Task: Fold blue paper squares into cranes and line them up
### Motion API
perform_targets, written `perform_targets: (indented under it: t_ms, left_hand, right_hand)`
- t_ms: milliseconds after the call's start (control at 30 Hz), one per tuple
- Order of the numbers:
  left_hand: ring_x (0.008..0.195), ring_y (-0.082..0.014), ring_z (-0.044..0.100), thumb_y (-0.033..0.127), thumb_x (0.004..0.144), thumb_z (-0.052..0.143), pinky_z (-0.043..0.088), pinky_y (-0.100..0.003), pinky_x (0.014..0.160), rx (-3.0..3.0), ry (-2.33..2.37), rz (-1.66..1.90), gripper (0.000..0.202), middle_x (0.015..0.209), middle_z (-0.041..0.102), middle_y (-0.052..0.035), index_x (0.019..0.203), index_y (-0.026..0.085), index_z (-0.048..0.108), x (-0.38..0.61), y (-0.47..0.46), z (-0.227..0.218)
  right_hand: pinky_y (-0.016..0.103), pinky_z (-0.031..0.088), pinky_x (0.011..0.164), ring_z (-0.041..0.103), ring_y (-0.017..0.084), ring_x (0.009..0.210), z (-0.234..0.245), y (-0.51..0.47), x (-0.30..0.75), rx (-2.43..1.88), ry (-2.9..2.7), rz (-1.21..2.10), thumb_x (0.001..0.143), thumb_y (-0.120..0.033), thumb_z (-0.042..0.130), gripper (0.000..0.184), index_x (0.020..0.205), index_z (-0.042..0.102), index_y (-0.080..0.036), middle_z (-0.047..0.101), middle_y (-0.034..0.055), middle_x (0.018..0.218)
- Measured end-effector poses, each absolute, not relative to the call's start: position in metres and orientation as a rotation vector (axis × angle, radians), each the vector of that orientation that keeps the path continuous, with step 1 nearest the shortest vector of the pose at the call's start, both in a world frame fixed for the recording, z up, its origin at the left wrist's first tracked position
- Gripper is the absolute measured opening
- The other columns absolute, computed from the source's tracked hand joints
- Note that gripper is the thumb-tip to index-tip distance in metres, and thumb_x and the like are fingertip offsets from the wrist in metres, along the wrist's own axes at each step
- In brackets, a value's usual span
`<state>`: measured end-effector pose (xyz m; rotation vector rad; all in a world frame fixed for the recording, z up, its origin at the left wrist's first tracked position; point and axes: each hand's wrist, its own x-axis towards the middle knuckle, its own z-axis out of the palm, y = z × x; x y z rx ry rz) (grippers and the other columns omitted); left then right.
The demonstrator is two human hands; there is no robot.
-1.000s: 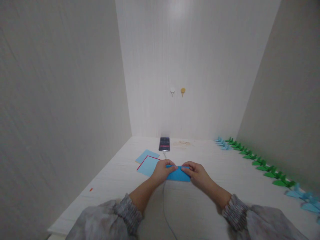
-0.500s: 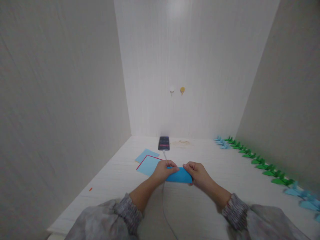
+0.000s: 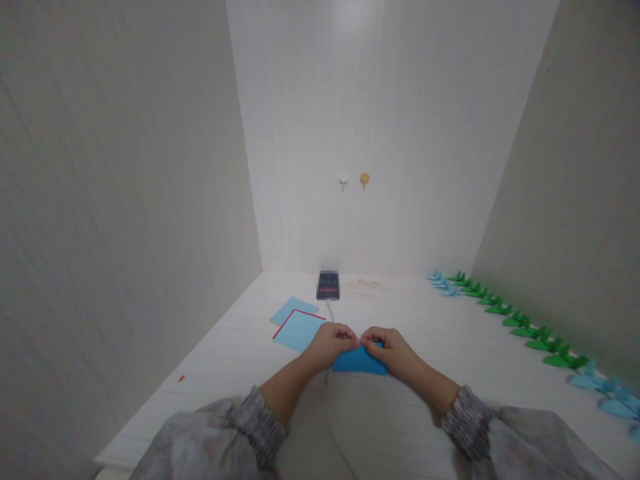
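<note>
A folded blue paper lies on the white table in front of me. My left hand and my right hand meet fingertip to fingertip over its top edge, both with fingers curled and pinching the paper. Most of the sheet is hidden under the hands; only its lower part shows between the wrists.
A stack of light blue sheets with a red edge lies to the left. A phone with a cable stands near the back wall. Green and blue folded paper figures line the right wall. Two hooks hang on the back wall.
Both hands have come together at the middle of the blue paper's top edge, covering more of it. The paper shows as a smaller shape than before.
</note>
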<state>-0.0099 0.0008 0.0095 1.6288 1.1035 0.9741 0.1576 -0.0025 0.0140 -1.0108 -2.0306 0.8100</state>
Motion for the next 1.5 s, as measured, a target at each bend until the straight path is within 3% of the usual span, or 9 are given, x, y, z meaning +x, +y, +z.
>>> perform_targets:
  t_ms: [333,633,800,867,1033,1500]
  left_hand:
    - [0.052,-0.0084,0.044,0.026,0.055,0.059,0.032,-0.02,0.051,1.621,1.088,1.022,0.017,0.055,0.055,-0.0001,0.063,0.012,0.062,-0.012,0.003,0.012]
    - [0.045,-0.006,0.038,0.026,0.052,0.061,0.027,-0.019,0.046,1.442,1.115,1.133,0.016,0.047,0.048,0.0024,0.056,0.01,0.058,-0.019,0.003,0.02]
    - [0.047,-0.0068,0.041,0.027,0.053,0.062,0.03,-0.019,0.048,1.383,1.078,1.149,0.018,0.05,0.051,0.0014,0.058,0.011,0.057,-0.017,0.004,0.019]
    - [0.047,-0.0069,0.041,0.028,0.053,0.062,0.031,-0.019,0.048,1.387,1.049,1.116,0.019,0.051,0.052,0.0012,0.06,0.011,0.057,-0.014,0.002,0.017]
    - [0.049,-0.0077,0.042,0.027,0.057,0.058,0.031,-0.019,0.048,1.537,1.093,1.055,0.018,0.053,0.054,0.0004,0.063,0.011,0.059,-0.008,0.0,0.014]
    - [0.041,-0.0076,0.046,0.023,0.055,0.056,0.035,-0.02,0.045,1.421,1.073,1.045,0.015,0.045,0.052,0.0015,0.06,0.009,0.056,-0.017,0.005,0.015]
  right_hand:
    - [0.018,0.031,0.045,0.043,0.009,0.049,0.01,0.005,0.159,-1.029,-2.007,0.782,0.07,-0.022,0.045,0.014,0.063,0.056,-0.016,0.049,-0.0031,0.052]
    - [0.022,0.039,0.047,0.049,0.011,0.045,0.013,0.015,0.168,-0.958,-1.637,1.105,0.068,-0.03,0.048,0.016,0.061,0.051,-0.016,0.052,-0.0024,0.049]
    - [0.023,0.04,0.055,0.051,0.012,0.057,0.014,0.013,0.162,-0.917,-1.605,1.0,0.07,-0.035,0.048,0.021,0.074,0.054,-0.015,0.055,0.0001,0.061]
    - [0.021,0.037,0.051,0.049,0.011,0.055,0.013,0.009,0.157,-0.954,-1.671,0.969,0.068,-0.034,0.052,0.023,0.081,0.055,-0.016,0.055,-0.0009,0.062]
    - [0.022,0.037,0.053,0.048,0.012,0.057,0.012,0.002,0.149,-1.063,-1.855,0.817,0.068,-0.03,0.049,0.017,0.065,0.058,-0.016,0.055,-0.0009,0.059]
    - [0.022,0.031,0.045,0.042,0.01,0.046,0.003,0.023,0.168,-1.116,-1.608,0.853,0.059,-0.038,0.059,0.023,0.061,0.059,-0.014,0.052,-0.0027,0.049]
